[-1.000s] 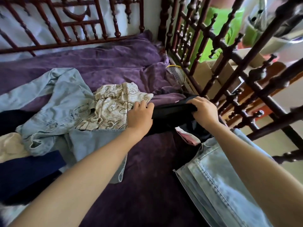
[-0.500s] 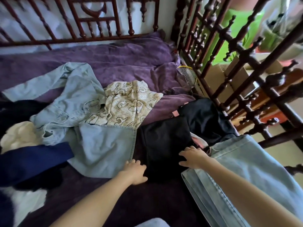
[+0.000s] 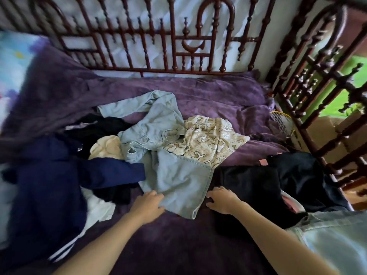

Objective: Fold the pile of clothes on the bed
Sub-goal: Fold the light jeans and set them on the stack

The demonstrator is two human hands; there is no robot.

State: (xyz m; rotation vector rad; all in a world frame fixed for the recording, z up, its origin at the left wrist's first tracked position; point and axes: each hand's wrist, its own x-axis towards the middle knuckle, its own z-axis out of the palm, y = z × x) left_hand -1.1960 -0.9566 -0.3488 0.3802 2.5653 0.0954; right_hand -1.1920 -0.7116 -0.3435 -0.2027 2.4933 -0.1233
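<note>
Where cream cloth (image 3: 206,139) bunches, letter-like print, unreadable.

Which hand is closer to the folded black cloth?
Right. The right hand rests at the near left edge of the folded black cloth, seemingly touching it. The left hand lies farther left, on the hem of the light blue denim garment.

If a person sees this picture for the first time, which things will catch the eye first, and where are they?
First the pale denim garment sprawled across the middle of the purple bedcover, with a cream patterned cloth lying on its right part. The left hand and right hand reach to its near edge. Behind stands the dark red carved bed rail.
</note>
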